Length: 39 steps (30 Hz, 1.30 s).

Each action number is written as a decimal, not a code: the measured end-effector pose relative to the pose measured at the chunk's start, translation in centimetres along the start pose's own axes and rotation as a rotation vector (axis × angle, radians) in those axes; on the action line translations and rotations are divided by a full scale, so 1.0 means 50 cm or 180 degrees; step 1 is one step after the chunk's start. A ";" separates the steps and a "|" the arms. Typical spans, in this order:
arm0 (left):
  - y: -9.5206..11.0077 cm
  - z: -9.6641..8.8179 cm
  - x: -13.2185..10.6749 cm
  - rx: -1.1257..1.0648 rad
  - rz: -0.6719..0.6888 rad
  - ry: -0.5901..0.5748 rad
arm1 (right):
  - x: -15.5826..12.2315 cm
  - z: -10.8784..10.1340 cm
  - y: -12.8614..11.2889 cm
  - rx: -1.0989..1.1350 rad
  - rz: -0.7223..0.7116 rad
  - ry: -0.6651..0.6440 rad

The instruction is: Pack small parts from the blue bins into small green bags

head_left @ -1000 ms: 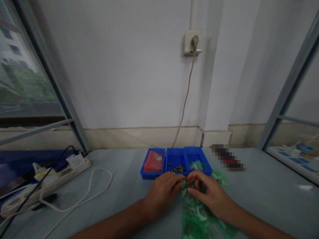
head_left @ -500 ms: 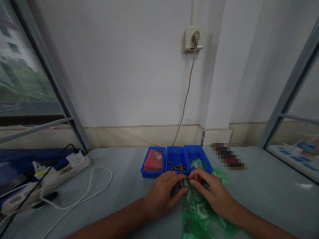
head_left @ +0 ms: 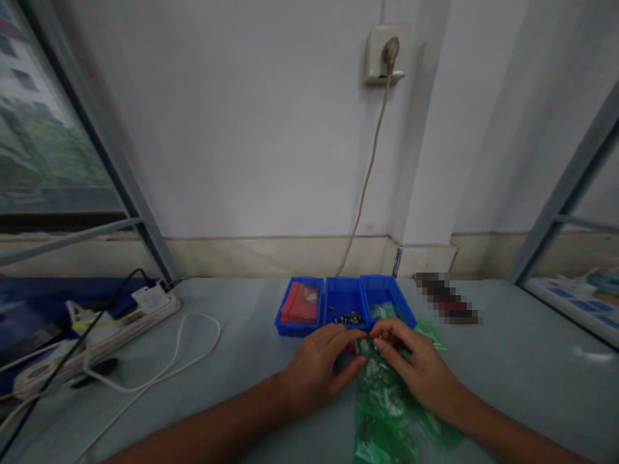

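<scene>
A green see-through plastic bag [head_left: 382, 393] lies on the table in front of me, with small shiny pieces showing through it. My left hand [head_left: 322, 361] pinches the bag's upper end from the left. From the right, my right hand [head_left: 413, 361] grips the same end, thumb and forefinger closed together. Just beyond my fingers stand three blue bins side by side. The left bin [head_left: 296, 330] holds red packets [head_left: 300, 303]. Small dark and silvery metal parts [head_left: 351, 318] lie in the middle bin [head_left: 342, 290]. A green packet [head_left: 383, 310] sits in the right bin [head_left: 382, 290].
Another green packet [head_left: 430, 334] lies right of the bins. Farther right is a pixelated dark object [head_left: 449, 299]. A power strip [head_left: 104, 348] and a looping white cable [head_left: 155, 386] occupy the left side. Behind the table, a cord [head_left: 372, 158] hangs from a wall socket [head_left: 387, 55].
The view has shifted slightly, so the socket sits higher in the picture. Both hands stay at the bag's upper end, with only small finger movement.
</scene>
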<state>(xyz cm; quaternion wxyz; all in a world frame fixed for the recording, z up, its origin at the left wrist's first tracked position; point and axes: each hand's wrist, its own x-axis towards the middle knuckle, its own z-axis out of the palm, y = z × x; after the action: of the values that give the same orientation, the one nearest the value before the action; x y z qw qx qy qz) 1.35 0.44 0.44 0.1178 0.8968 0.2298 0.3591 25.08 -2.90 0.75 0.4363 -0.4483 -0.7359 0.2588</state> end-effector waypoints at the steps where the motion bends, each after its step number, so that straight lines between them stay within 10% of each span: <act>1: 0.000 0.000 0.000 0.0007 -0.0001 0.0008 | -0.001 0.000 0.001 0.0004 0.0011 0.0008; 39: -0.030 0.024 -0.016 0.0161 -0.0010 0.0201 | 0.001 0.004 0.008 0.0071 -0.0067 -0.0118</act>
<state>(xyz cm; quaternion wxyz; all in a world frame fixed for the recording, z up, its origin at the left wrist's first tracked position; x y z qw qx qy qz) 1.20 1.28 -1.46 0.0883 0.8874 0.2439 0.3812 25.04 -2.65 0.37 0.4303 -0.4308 -0.7457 0.2706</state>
